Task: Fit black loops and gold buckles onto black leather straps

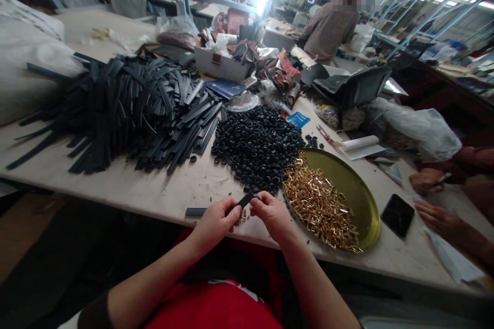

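Note:
Near the table's front edge, my left hand (218, 220) is closed on a short black strap (244, 199), which points up and to the right. At the strap's far end, the fingertips of my right hand (272, 215) pinch its tip; a small dark bit shows there, too small to make out. Just below the strap, a gold buckle (243, 215) shows between my hands. Another black strip (195, 212) lies flat beside my left hand, partly behind it. Beyond my hands spreads a heap of small black loops (258, 146).
A brass-coloured tray (365, 190) of gold buckles stands to the right, beside a phone (397, 215). Black strips (127, 108) are piled at left. Scissors (328, 135) lie behind the tray. Another person's hands (436, 216) rest at the right; one holds a thin tool.

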The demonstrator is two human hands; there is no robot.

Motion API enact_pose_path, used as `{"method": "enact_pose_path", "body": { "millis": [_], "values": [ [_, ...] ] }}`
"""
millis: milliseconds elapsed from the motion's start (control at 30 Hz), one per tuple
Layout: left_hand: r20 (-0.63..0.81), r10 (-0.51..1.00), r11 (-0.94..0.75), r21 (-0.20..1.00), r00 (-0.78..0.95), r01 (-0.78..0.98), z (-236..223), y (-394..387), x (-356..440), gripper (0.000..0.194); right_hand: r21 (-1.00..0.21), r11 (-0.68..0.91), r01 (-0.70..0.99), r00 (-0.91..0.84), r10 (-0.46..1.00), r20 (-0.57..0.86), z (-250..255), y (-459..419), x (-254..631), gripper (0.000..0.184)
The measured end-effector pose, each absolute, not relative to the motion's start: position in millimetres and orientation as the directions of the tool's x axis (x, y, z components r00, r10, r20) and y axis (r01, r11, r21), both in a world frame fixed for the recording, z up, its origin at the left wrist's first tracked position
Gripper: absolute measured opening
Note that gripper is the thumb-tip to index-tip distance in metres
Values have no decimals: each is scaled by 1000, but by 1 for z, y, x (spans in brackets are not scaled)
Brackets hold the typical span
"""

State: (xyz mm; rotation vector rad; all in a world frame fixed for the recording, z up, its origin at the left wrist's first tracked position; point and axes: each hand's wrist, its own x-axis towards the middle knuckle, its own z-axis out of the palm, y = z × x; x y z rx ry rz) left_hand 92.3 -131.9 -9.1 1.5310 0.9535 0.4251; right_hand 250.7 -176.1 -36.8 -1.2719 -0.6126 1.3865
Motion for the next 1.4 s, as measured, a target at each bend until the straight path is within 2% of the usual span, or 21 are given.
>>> {"method": "enact_pose_path", "body": {
  "millis": [100, 300, 367, 433, 567, 667, 767, 900, 1000, 1167, 1267, 1333, 1400],
  "values": [
    [-274, 768, 69, 934, 579, 350, -14, -134, 91, 24, -858, -292, -422, 130, 917, -376, -35, -180, 249, 26],
    [-430, 670, 307, 903, 605, 302, -17, -143, 90, 23, -856, -252, -451, 205, 904, -374, -29, -191, 245, 27],
    [-397, 686, 237, 914, 609, 330, -13, -147, 88, 23, -848, -248, -468, 214, 899, -381, -29, -195, 243, 31],
    [-311, 738, 90, 925, 599, 369, -9, -152, 86, 25, -837, -258, -483, 197, 899, -391, -29, -198, 241, 32],
    [-201, 793, -102, 887, 576, 450, -6, -159, 81, 26, -811, -280, -513, 196, 882, -429, -27, -205, 237, 32],
    [-207, 784, -126, 870, 585, 477, -6, -163, 77, 26, -815, -273, -510, 196, 886, -419, -25, -210, 235, 32],
    [-205, 770, -135, 874, 604, 467, -5, -166, 76, 25, -862, -259, -435, 207, 903, -375, -23, -214, 235, 33],
    [-257, 730, -58, 901, 634, 431, -2, -169, 76, 25, -914, -243, -325, 235, 915, -328, -24, -218, 235, 35],
    [-329, 662, -16, 892, 673, 452, 1, -167, 76, 26, -941, -197, -273, 278, 921, -274, -26, -220, 233, 30],
    [-339, 611, -140, 843, 716, 519, 11, -155, 77, 30, -951, -226, -210, 181, 947, -265, -28, -221, 229, 22],
    [-393, 545, -52, 865, 740, 498, 14, -151, 79, 26, -937, -268, -224, 143, 942, -303, -26, -218, 232, 23],
    [-429, 502, 58, 883, 751, 466, 11, -151, 82, 38, -930, -259, -262, 149, 941, -304, -27, -214, 232, 22],
    [-401, 537, 111, 906, 742, 408, 5, -150, 86, 46, -921, -226, -318, 157, 945, -286, -29, -210, 231, 25]
  ]
}}
